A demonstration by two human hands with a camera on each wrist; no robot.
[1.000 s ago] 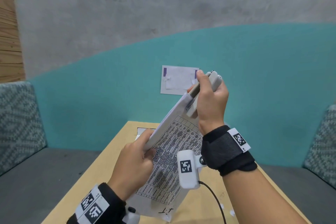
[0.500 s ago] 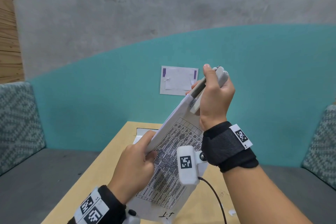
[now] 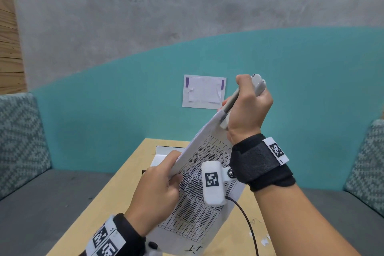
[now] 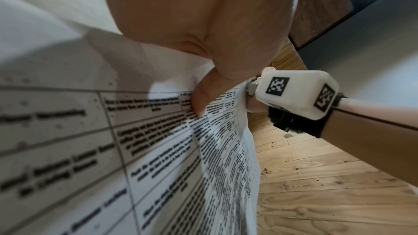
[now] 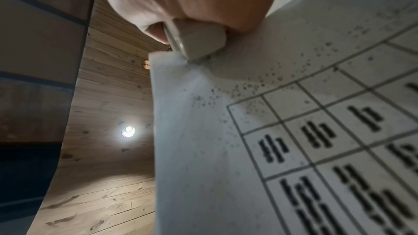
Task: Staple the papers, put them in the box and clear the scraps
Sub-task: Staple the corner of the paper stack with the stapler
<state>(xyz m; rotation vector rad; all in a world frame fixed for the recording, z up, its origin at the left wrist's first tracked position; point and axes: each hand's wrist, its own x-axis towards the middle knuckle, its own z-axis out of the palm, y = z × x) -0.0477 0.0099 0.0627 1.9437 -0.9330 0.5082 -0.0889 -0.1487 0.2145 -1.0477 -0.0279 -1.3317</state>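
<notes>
A grey concrete wall (image 3: pixel 145 6) rises above a teal band (image 3: pixel 311 72). Patterned cushions (image 3: pixel 18 141) sit at nine and three o'clock. A ceiling lamp (image 5: pixel 128 131) glows among wooden planks.

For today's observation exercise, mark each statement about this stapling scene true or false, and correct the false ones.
1. The right hand grips a stapler at the top corner of the papers. True.
2. The papers lie flat on the table. False: they are held up, tilted, above the wooden table.
3. The left hand holds the papers' left edge. True.
4. The top sheet is blank. False: it bears a printed table of text.
5. Small white scraps lie on the table at the near right. True.
6. The left hand holds the stapler. False: the right hand does.
</notes>
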